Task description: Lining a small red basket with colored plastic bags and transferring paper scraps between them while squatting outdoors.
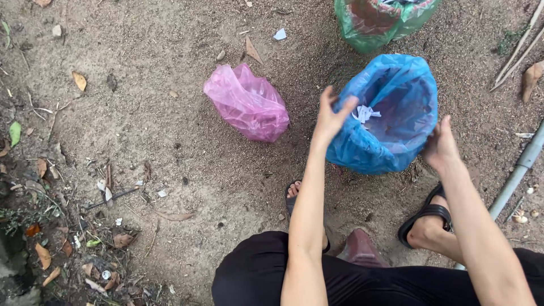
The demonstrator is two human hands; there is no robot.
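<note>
A blue plastic bag [396,122] stands open on the sandy ground in front of me, with a scrap of white paper [364,113] in its mouth. My left hand [330,116] hovers at the bag's left rim, fingers spread, just beside the paper. My right hand [439,146] grips the bag's right edge. I am crouched; my sandalled feet show below the bag.
A pink plastic bag [248,103] lies shut to the left. A green bag [377,20] sits behind the blue one. A grey pipe [518,173] runs along the right. Dry leaves, twigs and litter scraps [107,187] cover the ground at left.
</note>
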